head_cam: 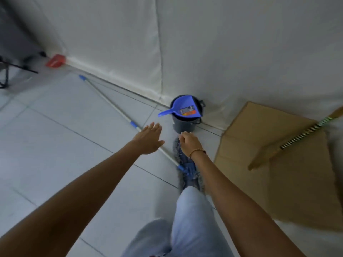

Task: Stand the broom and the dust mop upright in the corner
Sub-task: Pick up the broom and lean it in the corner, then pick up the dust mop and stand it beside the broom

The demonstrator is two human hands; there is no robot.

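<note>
The dust mop lies flat on the tiled floor. Its grey-blue fringed head [187, 173] is by my foot, and its white handle [111, 104] with blue fittings runs away to the upper left. A broom with a red head [54, 61] lies along the foot of the left wall, its thin handle [115, 84] pointing toward the corner. My left hand [148, 140] hovers open, fingers spread, just over the mop handle. My right hand [189, 142] is over the far end of the mop head, fingers bent down, nothing clearly in its grip.
A dark bucket [182, 125] with a blue dustpan [182, 108] on top stands in the corner. Flat cardboard [289, 182] covers the floor at right, with a striped-handled broom [306, 131] tilted above it. A black stand [5, 75] is at far left. White sheets [222, 43] cover both walls.
</note>
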